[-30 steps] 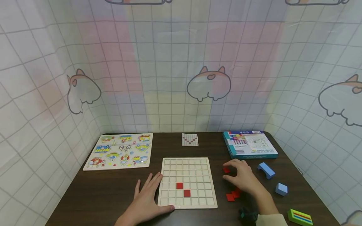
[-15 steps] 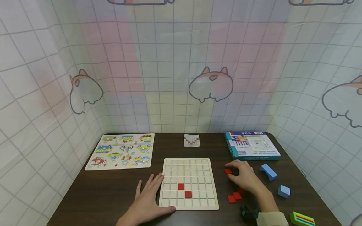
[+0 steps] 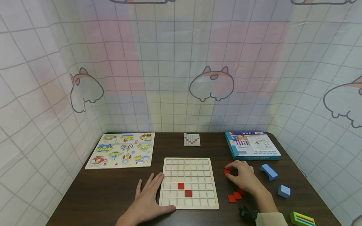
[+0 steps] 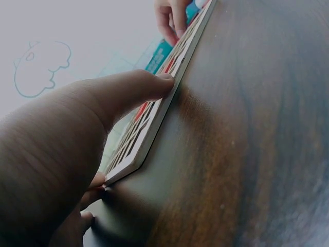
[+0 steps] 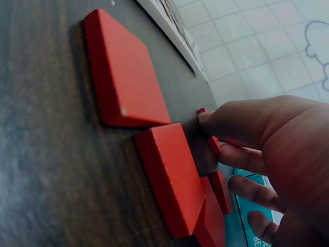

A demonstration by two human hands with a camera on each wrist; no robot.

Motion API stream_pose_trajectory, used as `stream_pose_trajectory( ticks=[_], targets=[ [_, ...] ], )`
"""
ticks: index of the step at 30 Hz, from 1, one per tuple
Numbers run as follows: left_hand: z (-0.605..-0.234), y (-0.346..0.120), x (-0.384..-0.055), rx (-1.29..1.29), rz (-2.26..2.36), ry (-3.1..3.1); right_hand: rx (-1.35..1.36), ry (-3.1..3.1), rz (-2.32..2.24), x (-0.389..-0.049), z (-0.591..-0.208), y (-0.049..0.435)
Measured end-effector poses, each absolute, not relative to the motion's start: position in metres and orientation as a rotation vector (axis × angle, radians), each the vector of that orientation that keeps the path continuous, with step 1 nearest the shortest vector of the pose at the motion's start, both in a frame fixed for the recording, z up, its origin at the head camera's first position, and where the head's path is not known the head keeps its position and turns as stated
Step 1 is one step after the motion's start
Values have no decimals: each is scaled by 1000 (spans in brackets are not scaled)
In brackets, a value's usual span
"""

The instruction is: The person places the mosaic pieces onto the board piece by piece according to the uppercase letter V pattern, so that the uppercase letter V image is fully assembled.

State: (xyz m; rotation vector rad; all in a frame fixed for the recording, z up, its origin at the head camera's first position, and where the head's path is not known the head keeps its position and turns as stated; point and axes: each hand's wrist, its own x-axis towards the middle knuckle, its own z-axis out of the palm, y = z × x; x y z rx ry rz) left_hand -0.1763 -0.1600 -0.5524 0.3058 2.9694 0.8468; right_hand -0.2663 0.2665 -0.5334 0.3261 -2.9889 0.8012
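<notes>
My left hand (image 3: 147, 201) is spread at the near left corner of a pale wooden grid board (image 3: 198, 175). Its thumb (image 4: 149, 85) presses on the near rim, and the fingers lie along the left edge. Two red square tiles (image 3: 181, 186) sit diagonally in the board's cells. To the right of the board, my right hand (image 3: 244, 179) pinches a red tile (image 5: 213, 145) between thumb and forefinger, low over the table. Several more red tiles (image 3: 232, 199) lie loose and partly overlapping below that hand, some hidden by it in the head view.
A small pattern card (image 3: 192, 140) lies behind the board. At the back left is a vehicle picture puzzle (image 3: 121, 150), at the back right a flat box (image 3: 254, 146). A blue arch block (image 3: 268, 172), a blue cube (image 3: 284, 191) and a green striped block (image 3: 302, 218) line the right side.
My right thumb and forefinger have closed in on the red tile and drawn it slightly left. The left hand stays in place on the board; the head view has shifted a little.
</notes>
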Motion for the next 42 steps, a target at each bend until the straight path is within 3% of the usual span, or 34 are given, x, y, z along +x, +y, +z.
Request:
stream_pose_trajectory(
  ticks=[16,42],
  targets=[
    [-552,-159,-178,291,823,2960,379,-2918,805,-264,-530,253],
    [-552,-159,-179,285,810,2954,608,-2870,918,-248,-516,175]
  ],
)
